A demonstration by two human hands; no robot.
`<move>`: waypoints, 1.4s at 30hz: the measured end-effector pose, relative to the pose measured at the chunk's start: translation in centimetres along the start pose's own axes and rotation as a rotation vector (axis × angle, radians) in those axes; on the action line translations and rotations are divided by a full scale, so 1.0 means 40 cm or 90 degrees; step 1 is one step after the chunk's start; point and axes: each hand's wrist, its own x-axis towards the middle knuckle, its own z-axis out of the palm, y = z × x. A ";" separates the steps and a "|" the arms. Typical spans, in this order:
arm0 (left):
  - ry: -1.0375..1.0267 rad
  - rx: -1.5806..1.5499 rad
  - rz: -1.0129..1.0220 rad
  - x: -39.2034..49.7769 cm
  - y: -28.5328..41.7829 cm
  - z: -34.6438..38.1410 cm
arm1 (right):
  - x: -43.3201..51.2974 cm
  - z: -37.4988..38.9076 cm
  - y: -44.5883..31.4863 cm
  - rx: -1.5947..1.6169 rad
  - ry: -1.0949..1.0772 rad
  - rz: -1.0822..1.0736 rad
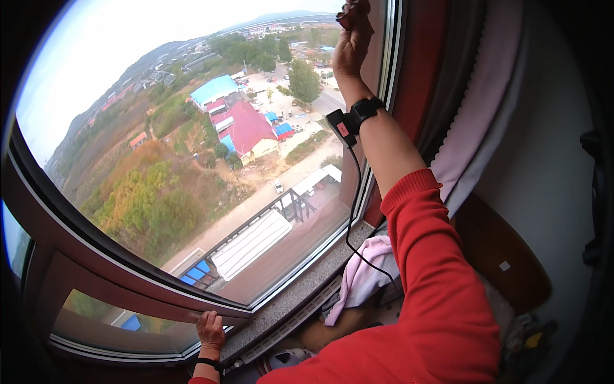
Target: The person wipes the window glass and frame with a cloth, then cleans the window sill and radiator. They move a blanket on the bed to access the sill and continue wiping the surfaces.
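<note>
My right hand (354, 48) is raised at the top of the view, against the right side of the large window pane (192, 144). A crumpled, dark reddish-brown cloth (354, 14) is in its fingers, partly cut off by the picture's edge. At the lower left, my left hand (209, 330) has its fingers curled on the reddish-brown window frame (120, 283). A black strap with a small box (341, 127) sits on my right wrist, and a black cable (356, 201) hangs from it. My left wrist wears a black band (210, 364).
A speckled stone windowsill (288, 297) runs below the pane, beside a slotted white radiator (292, 314). Pink-and-grey fabric (360, 273) bunches at the sill's right end. A pink curtain (484, 86) hangs at right, near a brown wooden panel (503, 254). Outdoors, a white slatted unit (252, 242) stands beyond the glass.
</note>
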 end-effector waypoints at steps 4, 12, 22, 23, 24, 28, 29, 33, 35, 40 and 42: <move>0.012 0.018 0.008 -0.004 -0.005 0.010 | -0.126 -0.107 0.206 -0.161 0.043 0.339; 0.018 0.020 -0.001 -0.006 -0.003 0.010 | -0.267 -0.197 0.232 -0.155 0.096 0.651; 0.028 0.008 -0.008 0.004 0.004 0.004 | -0.050 0.123 -0.441 0.156 -0.078 0.114; 0.033 0.009 -0.008 0.003 0.004 0.004 | -0.061 0.134 -0.520 0.162 -0.108 0.157; 0.034 0.012 -0.004 0.003 0.003 0.004 | -0.076 0.130 -0.590 0.146 -0.128 0.048; 0.053 -0.006 0.001 0.001 0.000 0.008 | -0.184 0.101 -0.828 0.185 -0.367 -0.084; 0.054 -0.011 -0.001 0.000 -0.001 0.011 | -0.218 0.101 -0.876 0.241 -0.444 -0.093; 0.072 0.005 0.011 -0.004 -0.004 0.027 | -0.329 0.063 -0.959 0.190 -0.463 -0.455; 0.094 0.026 0.020 -0.008 -0.007 0.036 | -0.316 0.085 -0.934 0.139 -0.422 -0.538; 0.090 0.025 0.045 -0.013 -0.018 0.050 | -0.066 0.147 -0.653 -0.089 -0.375 -0.247; 0.085 0.017 0.039 -0.015 -0.017 0.050 | 0.044 0.153 -0.491 0.011 -0.222 -0.090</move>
